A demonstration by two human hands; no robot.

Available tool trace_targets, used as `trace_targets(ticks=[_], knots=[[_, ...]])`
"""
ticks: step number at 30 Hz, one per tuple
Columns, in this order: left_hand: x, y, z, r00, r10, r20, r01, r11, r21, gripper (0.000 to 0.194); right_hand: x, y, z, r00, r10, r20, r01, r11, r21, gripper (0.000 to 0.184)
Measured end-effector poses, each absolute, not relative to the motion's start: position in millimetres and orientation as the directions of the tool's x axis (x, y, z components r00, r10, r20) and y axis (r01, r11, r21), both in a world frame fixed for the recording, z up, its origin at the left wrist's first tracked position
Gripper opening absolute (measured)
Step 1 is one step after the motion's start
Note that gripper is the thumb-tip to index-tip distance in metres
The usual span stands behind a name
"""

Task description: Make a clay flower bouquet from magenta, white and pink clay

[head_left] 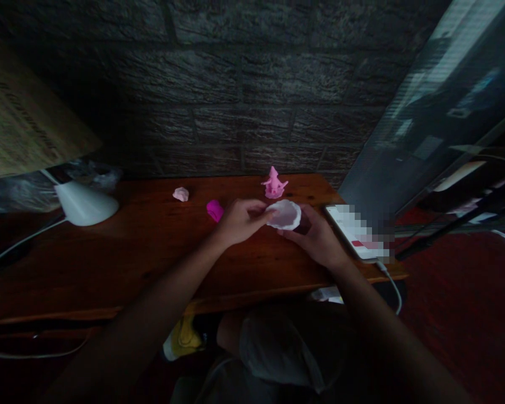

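Note:
A flattened white disc of clay is held over the wooden table between both hands. My left hand pinches its left edge with closed fingers. My right hand cups it from below and the right, fingers curled around it. Just behind stands a small pink clay figure. A magenta clay lump lies left of my left hand, and a pale pink lump rests farther back left.
A phone with a lit screen and a cable lies at the table's right edge. A white desk lamp lies at the left. A dark brick wall backs the table; a glass panel rises on the right.

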State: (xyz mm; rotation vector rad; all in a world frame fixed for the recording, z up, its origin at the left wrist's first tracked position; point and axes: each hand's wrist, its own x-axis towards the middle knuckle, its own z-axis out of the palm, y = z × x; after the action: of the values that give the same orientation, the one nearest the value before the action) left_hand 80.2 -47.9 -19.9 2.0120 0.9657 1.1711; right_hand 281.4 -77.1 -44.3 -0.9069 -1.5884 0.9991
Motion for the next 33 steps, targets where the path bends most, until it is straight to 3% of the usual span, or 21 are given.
trace_targets(ticks=[5,10,14,20,27,33], knots=[[77.9,-48.5,-19.4,0.334,0.837,0.434,0.33,-0.535,0.778,0.017,280.7,-79.0,-46.6,-0.267,0.903,0.338,0.089,0.372,-0.924,0.056],[75.9,-52.0,-18.1,0.335,0.817,0.469,0.457,-0.576,0.678,0.018,280.4,-82.1,-48.1,-0.351,0.892,0.286,0.062,0.327,-0.943,0.072],[76.8,-52.5,-18.2,0.346,0.791,0.505,0.493,-0.611,0.62,0.018,281.7,-80.5,-48.5,-0.367,0.882,0.295,0.052,0.337,-0.94,0.067],[78.8,-54.2,-18.4,0.336,0.747,0.574,0.404,-0.665,0.628,0.017,280.4,-80.5,-47.5,-0.342,0.872,0.349,0.11,0.406,-0.907,0.06],[75.3,-56.2,-14.5,0.395,0.688,0.609,0.503,-0.717,0.483,0.015,277.4,-85.1,-44.3,-0.379,0.863,0.334,0.178,0.423,-0.889,0.061],[75.9,-54.4,-15.8,0.389,0.699,0.6,0.443,-0.713,0.544,0.012,281.7,-83.1,-46.6,-0.375,0.852,0.365,0.223,0.466,-0.856,0.057]])
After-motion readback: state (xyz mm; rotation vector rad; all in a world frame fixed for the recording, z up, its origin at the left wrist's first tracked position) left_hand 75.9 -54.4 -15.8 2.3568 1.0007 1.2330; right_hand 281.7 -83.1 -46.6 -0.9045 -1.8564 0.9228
